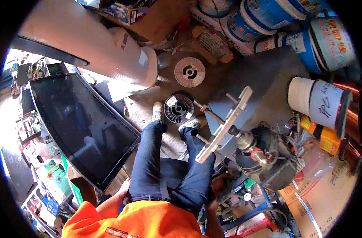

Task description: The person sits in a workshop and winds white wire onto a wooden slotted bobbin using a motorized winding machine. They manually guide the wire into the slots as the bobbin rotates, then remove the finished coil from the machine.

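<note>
2 arms hang at the sides of a seated person in an orange shirt (149,218) and dark trousers (146,154), legs stretched forward. The left arm angles outward, with the left hand (124,189) low beside the left thigh, near the bottom corner of a black flat-screen television (82,123). The right arm drops past the hip; the right hand (212,205) is in shadow and partly hidden, near a blue metal frame (265,195).

The television's long edge slants along the left, with a strip of bare floor (138,113) between it and the left shoe (157,110). On the right, a pale bar with bolts (225,125) overlaps the right thigh in view, leaving tight room there. A dark slotted reel (179,108) lies flat between the shoes, and a pale reel (189,72) lies just beyond.

How far either hand is open cannot be told: the left's fingers are mostly hidden by the thigh, and the right's are too dark to make out.
</note>
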The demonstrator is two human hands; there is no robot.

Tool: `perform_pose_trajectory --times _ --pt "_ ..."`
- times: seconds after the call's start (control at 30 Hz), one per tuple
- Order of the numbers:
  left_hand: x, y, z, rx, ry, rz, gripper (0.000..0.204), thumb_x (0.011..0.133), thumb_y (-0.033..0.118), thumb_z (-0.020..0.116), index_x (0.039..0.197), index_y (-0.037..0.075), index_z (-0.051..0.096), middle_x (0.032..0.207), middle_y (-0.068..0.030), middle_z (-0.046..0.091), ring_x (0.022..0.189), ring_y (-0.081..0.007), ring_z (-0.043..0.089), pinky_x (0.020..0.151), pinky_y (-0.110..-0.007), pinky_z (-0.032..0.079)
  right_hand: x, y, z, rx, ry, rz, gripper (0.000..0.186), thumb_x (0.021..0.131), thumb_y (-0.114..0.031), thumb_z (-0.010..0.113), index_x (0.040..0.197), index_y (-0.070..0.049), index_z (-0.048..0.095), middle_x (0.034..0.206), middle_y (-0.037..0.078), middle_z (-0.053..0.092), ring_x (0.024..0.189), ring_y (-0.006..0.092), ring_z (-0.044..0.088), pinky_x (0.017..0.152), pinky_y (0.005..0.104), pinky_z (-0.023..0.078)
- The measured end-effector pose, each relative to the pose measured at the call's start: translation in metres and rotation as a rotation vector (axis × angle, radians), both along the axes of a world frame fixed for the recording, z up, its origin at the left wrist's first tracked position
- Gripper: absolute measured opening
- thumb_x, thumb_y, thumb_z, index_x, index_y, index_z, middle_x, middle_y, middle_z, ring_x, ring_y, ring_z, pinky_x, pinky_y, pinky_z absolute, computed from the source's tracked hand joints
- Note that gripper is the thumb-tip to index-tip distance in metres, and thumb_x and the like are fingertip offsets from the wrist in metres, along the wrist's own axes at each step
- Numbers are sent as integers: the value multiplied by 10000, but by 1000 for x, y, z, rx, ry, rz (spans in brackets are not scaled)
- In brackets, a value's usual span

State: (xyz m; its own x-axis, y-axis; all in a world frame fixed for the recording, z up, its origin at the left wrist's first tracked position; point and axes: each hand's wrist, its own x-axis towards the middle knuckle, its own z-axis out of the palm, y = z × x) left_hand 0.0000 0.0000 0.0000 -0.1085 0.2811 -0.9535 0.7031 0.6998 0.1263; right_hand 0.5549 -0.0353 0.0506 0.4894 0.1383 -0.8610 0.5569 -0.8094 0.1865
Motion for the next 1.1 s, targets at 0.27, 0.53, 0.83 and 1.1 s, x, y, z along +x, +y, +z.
perform_pose_trajectory --times 0.27,0.53,0.83,1.1 --pt "118 90 25 122 153 284 571 778 244 719 1215 -51 500 1147 -221 613 1084 -281 593 933 -344 455 32 -29 -19 260 -37 -8 280 710 -162 629 969 -54 619 890 203 659 850 421 623 741 452 498" --pt "149 131 51 264 202 105 337 833 226 620 1048 -33 622 950 -226 672 900 -300 671 811 -355 511 13 6 -8 356 -167 -125 375 632 -111 673 992 -14 632 860 210 662 839 395 640 759 434 500" --pt "114 84 32 378 72 185 313 807 236 681 923 -51 640 773 -122 664 696 -185 627 658 -313 504 2 2 24 509 -135 -137 468 654 -173 756 1060 27 638 997 233 660 943 324 645 853 382 491" --pt "116 97 40 522 8 -133 431 825 349 661 1054 -12 604 899 -158 665 824 -219 655 750 -333 511 25 -11 -15 678 74 -357 393 789 -274 664 1063 8 641 982 212 669 915 330 654 817 386 498"
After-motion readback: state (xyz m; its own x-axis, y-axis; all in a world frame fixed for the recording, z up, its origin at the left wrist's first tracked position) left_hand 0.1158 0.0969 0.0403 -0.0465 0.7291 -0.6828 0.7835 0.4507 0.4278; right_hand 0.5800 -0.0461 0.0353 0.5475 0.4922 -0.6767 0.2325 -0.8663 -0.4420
